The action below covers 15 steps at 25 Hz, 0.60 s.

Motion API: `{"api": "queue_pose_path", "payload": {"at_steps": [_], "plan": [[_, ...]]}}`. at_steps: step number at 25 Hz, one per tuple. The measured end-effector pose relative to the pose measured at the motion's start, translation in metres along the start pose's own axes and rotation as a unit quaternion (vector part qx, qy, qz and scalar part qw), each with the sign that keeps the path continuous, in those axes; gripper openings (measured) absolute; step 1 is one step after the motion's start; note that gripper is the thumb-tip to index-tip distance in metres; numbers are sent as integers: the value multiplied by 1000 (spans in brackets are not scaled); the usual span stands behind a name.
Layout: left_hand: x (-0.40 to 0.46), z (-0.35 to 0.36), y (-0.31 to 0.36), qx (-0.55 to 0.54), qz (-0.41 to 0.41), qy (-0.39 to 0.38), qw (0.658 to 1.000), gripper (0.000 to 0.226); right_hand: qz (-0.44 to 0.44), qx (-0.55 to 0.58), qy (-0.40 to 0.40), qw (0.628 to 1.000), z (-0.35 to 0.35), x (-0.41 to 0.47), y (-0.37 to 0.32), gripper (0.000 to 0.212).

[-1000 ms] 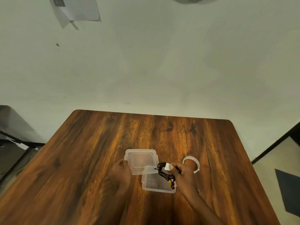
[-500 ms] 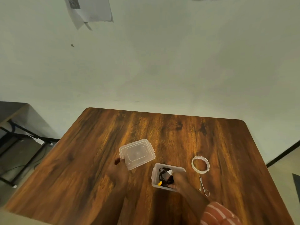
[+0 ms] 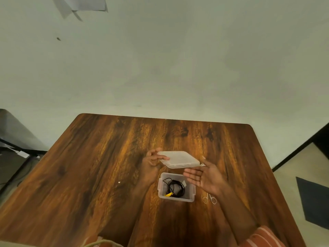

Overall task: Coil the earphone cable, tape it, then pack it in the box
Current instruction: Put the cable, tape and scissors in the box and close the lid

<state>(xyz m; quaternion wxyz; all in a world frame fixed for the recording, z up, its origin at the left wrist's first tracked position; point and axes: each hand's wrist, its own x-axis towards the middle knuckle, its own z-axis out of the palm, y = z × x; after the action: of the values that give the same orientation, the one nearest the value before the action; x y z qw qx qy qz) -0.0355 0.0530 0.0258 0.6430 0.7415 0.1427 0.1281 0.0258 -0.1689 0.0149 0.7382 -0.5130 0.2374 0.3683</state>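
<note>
The coiled black earphone cable (image 3: 175, 188), with a yellow end and a bit of white tape, lies inside the clear plastic box (image 3: 192, 193) on the wooden table (image 3: 89, 175). My left hand (image 3: 151, 164) grips the left edge of the clear lid (image 3: 179, 159) and holds it in the air just beyond the box. My right hand (image 3: 206, 177) is open, palm turned left, fingers spread, right of the box and just under the lid's right corner; it holds nothing.
Small scissors (image 3: 209, 199) lie on the table right of the box, partly hidden by my right wrist. The tape roll is hidden behind my right hand. A tiny white scrap (image 3: 119, 182) lies left of the box. The wall stands behind the table's far edge.
My right hand has let go of the coiled cable, left it in the box and lifted out, open. My left hand has carried the lid to the right, over the box's far side.
</note>
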Motion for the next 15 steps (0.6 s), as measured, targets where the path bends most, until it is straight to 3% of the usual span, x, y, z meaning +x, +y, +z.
{"api": "queue_pose_path", "payload": {"at_steps": [3, 7, 10, 13, 15], "plan": [[-4, 6, -18, 41, -36, -12, 998, 31, -40, -73, 88, 993, -6, -5, 6, 24], [-17, 4, -45, -8, -52, 32, 998, 36, -15, -52, 113, 992, -17, -3, 38, 21], [-23, 0, -54, -31, -49, 27, 998, 39, -70, -78, 135, 985, -20, 5, 59, 13], [-29, 4, -65, -86, -118, 72, 987, 35, -132, -137, 205, 960, -19, 16, 75, 6], [-35, 15, -69, -30, -124, 97, 987, 29, -169, -174, 225, 944, -18, 22, 79, 11]]}}
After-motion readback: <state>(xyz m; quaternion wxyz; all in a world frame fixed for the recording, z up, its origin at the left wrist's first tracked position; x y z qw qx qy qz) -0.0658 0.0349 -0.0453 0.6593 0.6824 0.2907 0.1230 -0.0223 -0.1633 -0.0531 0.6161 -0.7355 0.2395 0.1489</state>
